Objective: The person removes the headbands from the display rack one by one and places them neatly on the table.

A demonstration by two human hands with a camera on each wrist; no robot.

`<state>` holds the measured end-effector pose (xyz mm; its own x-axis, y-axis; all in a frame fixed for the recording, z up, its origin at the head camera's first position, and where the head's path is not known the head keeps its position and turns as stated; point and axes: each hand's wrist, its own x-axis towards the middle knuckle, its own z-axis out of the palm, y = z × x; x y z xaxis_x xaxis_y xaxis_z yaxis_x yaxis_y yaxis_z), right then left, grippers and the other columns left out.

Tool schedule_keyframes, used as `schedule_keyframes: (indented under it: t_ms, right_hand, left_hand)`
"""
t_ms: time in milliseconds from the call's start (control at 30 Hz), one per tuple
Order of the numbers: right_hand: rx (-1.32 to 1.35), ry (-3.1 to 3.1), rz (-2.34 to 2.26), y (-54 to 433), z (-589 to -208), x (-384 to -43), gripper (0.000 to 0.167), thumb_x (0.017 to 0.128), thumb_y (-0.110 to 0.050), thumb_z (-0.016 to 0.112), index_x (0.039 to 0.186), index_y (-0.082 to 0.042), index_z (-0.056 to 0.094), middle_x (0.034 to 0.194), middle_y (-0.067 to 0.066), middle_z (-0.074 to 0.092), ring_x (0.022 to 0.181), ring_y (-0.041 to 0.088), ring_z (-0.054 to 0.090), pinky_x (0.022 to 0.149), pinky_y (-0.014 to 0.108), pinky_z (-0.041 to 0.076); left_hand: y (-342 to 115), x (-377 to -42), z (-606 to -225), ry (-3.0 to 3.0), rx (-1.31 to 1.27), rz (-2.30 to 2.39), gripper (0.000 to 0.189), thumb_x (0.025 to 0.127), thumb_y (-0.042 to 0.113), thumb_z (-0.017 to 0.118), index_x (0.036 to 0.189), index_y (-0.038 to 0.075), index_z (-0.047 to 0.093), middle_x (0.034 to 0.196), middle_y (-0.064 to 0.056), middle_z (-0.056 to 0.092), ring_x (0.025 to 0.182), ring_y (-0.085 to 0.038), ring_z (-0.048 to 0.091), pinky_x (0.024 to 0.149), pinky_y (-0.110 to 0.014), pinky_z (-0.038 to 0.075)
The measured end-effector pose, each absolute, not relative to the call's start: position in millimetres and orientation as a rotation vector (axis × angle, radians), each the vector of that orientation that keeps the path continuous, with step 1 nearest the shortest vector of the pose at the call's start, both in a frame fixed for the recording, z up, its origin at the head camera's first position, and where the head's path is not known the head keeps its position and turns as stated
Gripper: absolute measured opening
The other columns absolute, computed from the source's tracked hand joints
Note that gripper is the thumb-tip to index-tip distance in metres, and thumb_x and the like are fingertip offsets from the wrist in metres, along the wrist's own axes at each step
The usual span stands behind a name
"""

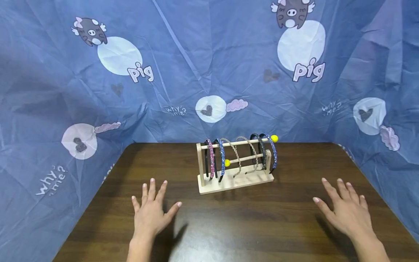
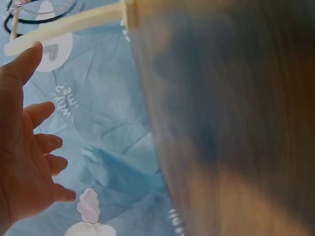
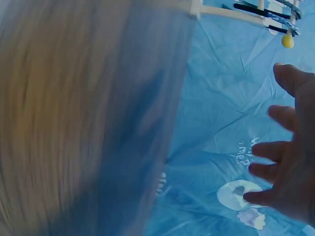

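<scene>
A light wooden headband rack (image 1: 235,183) stands toward the back of the table, with several headbands hung over its rods. At its left end are a pink beaded headband (image 1: 212,160) and a blue one (image 1: 222,158); braided beige headbands (image 1: 253,153) hang mid-rack, and black and blue ones (image 1: 274,154) at the right. My left hand (image 1: 150,214) is held over the table left of the rack, fingers spread, holding nothing. On the far right, my right hand (image 1: 348,213) is likewise spread and holds nothing. Both wrist views show the fingers apart from the rack.
The dark brown wooden table (image 1: 235,225) has its back edge near the rack. Behind it and along both sides hangs a blue cloth (image 1: 183,43) printed with pigs and hearts. Yellow balls (image 1: 274,138) cap the rod ends.
</scene>
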<state>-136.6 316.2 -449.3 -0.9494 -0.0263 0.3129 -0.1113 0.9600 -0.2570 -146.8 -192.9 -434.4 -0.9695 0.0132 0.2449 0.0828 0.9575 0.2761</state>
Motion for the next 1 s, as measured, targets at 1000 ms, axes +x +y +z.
schedule_keyframes:
  t_ms: [1000]
  right_hand:
    - [0.189,-2.420,0.996,243.8,-453.1,-187.2,0.061,0.081,-0.018,0.072,0.133,-0.001,0.048,0.127,0.029,0.049,0.113,0.050,0.045,0.086,0.061,0.037]
  left_hand:
    - [-154.4,-205.9,-482.5,-2.532,-0.200,-1.220,0.084,0.069,0.034,0.080,0.140,0.013,0.041,0.140,-0.015,0.041,0.126,-0.033,0.038,0.101,-0.051,0.029]
